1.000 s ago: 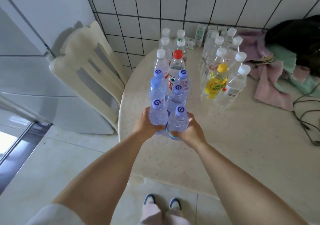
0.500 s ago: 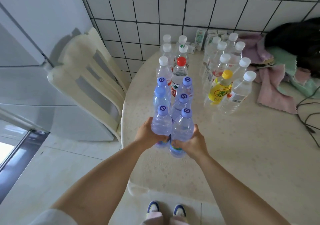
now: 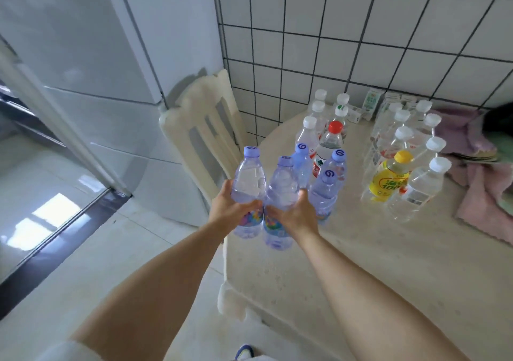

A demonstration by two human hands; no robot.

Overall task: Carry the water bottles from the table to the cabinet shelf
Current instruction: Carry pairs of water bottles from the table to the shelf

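The left hand (image 3: 231, 212) grips one blue-capped water bottle (image 3: 248, 183) around its middle, its fingers curled round the clear body, and the right hand (image 3: 295, 215) grips a second blue-capped bottle (image 3: 281, 191) the same way. The two bottles are held upright side by side, touching, off the worktop (image 3: 361, 263) and just past its left edge, over the pale floor (image 3: 97, 263). Three more blue-capped bottles (image 3: 326, 191) stand on the worktop just beyond the right hand. Behind them stand a red-capped bottle (image 3: 331, 141) and several white-capped ones (image 3: 309, 133). A separate cluster of clear white-capped bottles (image 3: 422, 185) stands to the right, with a yellow bottle (image 3: 390, 178) among them. Small cartons (image 3: 371, 103) sit against the tiled wall (image 3: 361, 41), and pink cloth (image 3: 485, 188) lies at the right edge. A cream chair (image 3: 205, 133) stands between the worktop and a white cabinet (image 3: 97, 55).
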